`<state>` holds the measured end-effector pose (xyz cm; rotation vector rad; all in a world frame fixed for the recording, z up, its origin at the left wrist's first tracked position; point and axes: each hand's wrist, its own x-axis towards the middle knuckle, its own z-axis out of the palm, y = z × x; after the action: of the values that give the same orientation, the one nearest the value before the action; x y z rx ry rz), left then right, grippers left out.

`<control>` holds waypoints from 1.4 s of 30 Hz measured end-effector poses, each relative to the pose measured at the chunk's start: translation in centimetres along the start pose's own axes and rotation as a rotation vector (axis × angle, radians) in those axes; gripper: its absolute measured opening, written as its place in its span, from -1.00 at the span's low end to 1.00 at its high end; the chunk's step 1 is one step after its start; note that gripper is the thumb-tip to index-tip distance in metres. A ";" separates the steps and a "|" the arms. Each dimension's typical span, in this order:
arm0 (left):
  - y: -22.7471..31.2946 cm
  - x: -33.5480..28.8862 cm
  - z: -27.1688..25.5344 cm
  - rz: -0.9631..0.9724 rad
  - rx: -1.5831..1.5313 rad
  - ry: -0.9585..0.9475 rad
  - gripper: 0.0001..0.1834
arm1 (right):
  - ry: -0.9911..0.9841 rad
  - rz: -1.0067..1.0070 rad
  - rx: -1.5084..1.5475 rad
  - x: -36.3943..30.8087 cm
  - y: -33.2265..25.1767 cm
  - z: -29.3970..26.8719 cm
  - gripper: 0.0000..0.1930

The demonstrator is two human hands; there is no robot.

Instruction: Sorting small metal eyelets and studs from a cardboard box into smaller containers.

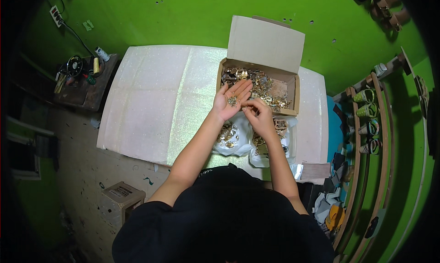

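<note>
My left hand [233, 101] is palm up over the front left of an open cardboard box [297, 94], its fingers stretched out flat. A small heap of tiny metal pieces [233, 101] lies on that palm. Close beside its fingertips, my right hand [259, 116] is closed in a pinch; what it holds, if anything, is too small to make out. Gold and silver metal fittings [260, 79], some like buckles, fill much of the box. Nearer me, a white plastic-lined container [234, 149] and a second lined tray [261, 161] hold more small metal pieces, partly hidden by my right forearm.
The table [144, 98] has a pale, glittery cover. A striped flat piece [316, 170] lies at its right front edge. Left stands a small dark table [85, 95] with thread spools; below it, a stool [121, 194]. A wooden rack [362, 171] with shoes leans at right.
</note>
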<state>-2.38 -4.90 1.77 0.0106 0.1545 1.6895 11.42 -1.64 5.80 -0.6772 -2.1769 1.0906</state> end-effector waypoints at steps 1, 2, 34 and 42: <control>-0.1 0.0 0.1 -0.006 0.002 0.000 -0.43 | -0.021 0.036 -0.025 0.3 -0.2 0.0 -0.83; -0.2 0.0 0.1 -0.027 0.011 -0.018 -0.43 | -0.016 0.039 -0.025 0.6 -0.5 0.1 -0.83; -0.8 -0.6 -0.2 -0.066 0.067 -0.017 -0.40 | 0.075 -0.139 -0.060 2.5 -0.4 0.6 -0.85; -1.0 -0.8 -0.3 -0.061 0.069 -0.028 -0.39 | 0.061 -0.098 -0.041 2.0 -0.4 0.5 -0.82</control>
<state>-1.29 -5.57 1.45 0.0802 0.1905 1.6220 9.64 -0.72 6.48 -0.6077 -2.1620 0.9655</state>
